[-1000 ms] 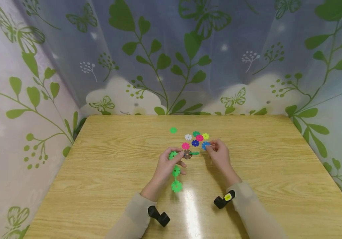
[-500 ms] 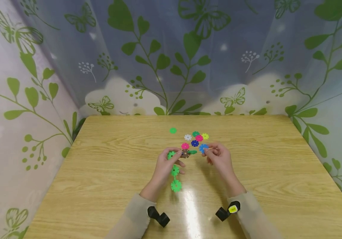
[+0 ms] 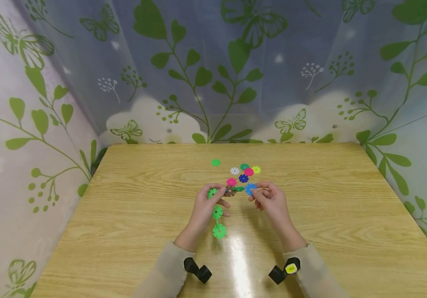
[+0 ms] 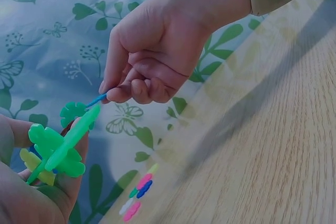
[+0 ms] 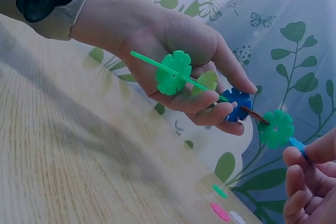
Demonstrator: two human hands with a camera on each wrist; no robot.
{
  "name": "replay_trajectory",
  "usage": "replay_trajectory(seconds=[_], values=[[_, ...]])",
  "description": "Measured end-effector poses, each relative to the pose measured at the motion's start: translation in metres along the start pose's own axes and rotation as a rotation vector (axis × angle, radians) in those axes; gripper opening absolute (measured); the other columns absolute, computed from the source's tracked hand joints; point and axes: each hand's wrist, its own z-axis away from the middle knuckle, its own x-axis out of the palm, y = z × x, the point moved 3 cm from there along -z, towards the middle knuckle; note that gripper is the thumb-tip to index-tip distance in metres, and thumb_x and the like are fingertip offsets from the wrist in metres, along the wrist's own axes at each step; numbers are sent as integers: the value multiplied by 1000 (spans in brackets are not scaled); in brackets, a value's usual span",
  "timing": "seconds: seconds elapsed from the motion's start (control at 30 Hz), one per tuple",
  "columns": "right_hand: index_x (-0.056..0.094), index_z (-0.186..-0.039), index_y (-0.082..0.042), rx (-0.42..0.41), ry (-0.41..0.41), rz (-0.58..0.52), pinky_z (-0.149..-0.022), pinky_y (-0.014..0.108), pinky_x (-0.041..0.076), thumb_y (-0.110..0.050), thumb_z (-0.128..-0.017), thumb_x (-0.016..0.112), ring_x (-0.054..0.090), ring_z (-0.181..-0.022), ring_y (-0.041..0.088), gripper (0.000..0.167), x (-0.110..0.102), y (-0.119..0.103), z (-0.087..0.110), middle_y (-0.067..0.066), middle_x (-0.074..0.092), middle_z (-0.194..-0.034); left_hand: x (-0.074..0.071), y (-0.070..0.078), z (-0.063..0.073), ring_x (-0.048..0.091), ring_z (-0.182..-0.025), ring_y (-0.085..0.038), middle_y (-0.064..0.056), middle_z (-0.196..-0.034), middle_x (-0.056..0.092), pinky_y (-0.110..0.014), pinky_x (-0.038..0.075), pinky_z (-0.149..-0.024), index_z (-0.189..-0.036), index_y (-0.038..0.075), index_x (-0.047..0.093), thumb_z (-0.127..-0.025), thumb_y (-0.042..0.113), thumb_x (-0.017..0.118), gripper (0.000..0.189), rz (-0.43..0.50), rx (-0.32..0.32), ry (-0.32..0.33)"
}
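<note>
My left hand (image 3: 203,209) holds a chain of notched plastic snowflake discs between thumb and fingers. Bright green discs (image 3: 219,231) hang at its near end. A dark blue disc (image 5: 237,104), a brown disc (image 3: 230,191) and a darker green disc (image 3: 238,189) continue the chain to the right. Between thumb and fingertips, my right hand (image 3: 274,203) pinches a light blue snowflake disc (image 3: 250,189). Its edge is close to the darker green end disc (image 5: 276,129); whether they touch, I cannot tell. The left fingers partly hide a yellow-green disc (image 5: 206,82).
On the wooden table (image 3: 142,198), beyond the hands, lie several loose discs: pink (image 3: 231,181), dark blue (image 3: 243,178), white (image 3: 234,171), yellow (image 3: 256,169). A green disc (image 3: 215,162) lies apart, farther left. A patterned curtain (image 3: 213,74) hangs behind the table.
The right hand has moved left and slightly nearer, bringing the light blue disc beside the chain's darker green end. The left hand has shifted only slightly, still holding the chain.
</note>
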Motion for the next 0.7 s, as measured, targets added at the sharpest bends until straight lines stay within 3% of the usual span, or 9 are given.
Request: replay_trajectory(seconds=[0.7], values=[[51, -108, 7, -27, 28, -47, -47, 20, 43, -1, -91, 57, 49, -52, 13, 20, 5, -4, 3, 9, 63, -71, 1, 0, 0, 61, -64, -16, -17, -112, 53, -36, 58, -52, -114, -3, 50, -93, 23, 59, 34, 0, 12, -31]])
